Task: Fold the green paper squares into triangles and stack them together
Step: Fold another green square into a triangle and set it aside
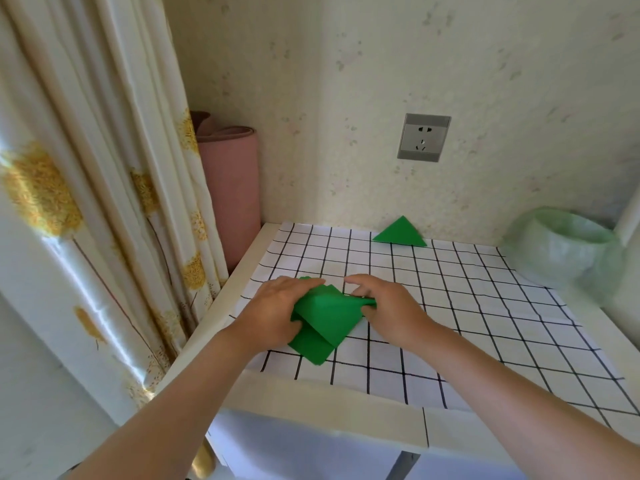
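Note:
A small pile of green paper squares (pixel 313 344) lies near the front left of the checked table cover (pixel 485 306). Its top sheet (pixel 332 311) is bent upward and partly folded. My left hand (pixel 277 310) presses on the pile's left side and holds the sheet's edge. My right hand (pixel 388 306) pinches the sheet's right corner between thumb and fingers. A folded green triangle (pixel 400 233) lies alone at the back of the table, close to the wall.
A pale green bowl-like container (pixel 564 247) stands at the back right. A rolled pink mat (pixel 230 188) leans in the left corner beside a flowered curtain (pixel 104 202). A wall socket (pixel 423 137) sits above the table.

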`<action>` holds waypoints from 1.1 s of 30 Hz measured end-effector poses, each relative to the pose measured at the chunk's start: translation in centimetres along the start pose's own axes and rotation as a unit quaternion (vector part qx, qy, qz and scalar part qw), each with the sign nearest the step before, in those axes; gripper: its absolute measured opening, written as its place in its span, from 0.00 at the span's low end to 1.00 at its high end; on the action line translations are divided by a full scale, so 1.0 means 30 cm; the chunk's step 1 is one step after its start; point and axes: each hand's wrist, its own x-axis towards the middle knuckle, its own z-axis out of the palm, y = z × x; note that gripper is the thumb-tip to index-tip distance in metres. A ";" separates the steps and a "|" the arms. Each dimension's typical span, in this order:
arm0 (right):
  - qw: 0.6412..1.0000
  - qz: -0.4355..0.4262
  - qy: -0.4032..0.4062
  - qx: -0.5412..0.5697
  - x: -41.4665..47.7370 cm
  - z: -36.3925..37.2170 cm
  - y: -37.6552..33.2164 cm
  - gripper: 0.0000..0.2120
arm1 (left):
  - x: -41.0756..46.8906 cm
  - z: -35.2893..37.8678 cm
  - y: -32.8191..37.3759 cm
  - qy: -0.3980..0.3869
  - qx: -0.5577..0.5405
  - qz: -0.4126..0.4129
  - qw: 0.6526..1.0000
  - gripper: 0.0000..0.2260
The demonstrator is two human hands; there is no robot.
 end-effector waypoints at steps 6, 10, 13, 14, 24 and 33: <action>0.996 0.059 -0.064 0.008 -0.083 -0.098 0.018 0.28 | 0.037 0.033 0.084 0.017 -0.007 0.042 0.999 0.26; 0.991 0.080 -0.106 -0.018 -0.119 -0.128 0.064 0.19 | 0.045 0.068 0.135 -0.076 0.020 0.038 0.996 0.22; 0.989 0.095 -0.103 -0.047 -0.127 -0.145 0.090 0.18 | 0.055 0.079 0.175 -0.103 0.036 0.064 0.992 0.18; 0.989 0.099 -0.099 -0.051 -0.129 -0.151 0.099 0.18 | 0.061 0.083 0.186 -0.107 0.039 0.073 0.991 0.17; 0.984 0.148 -0.071 -0.066 -0.091 -0.236 0.183 0.20 | 0.143 0.123 0.290 -0.118 -0.133 0.063 0.982 0.08; 0.984 0.132 -0.060 0.106 -0.119 -0.326 0.202 0.12 | 0.238 0.166 0.370 -0.070 -0.294 -0.085 0.949 0.07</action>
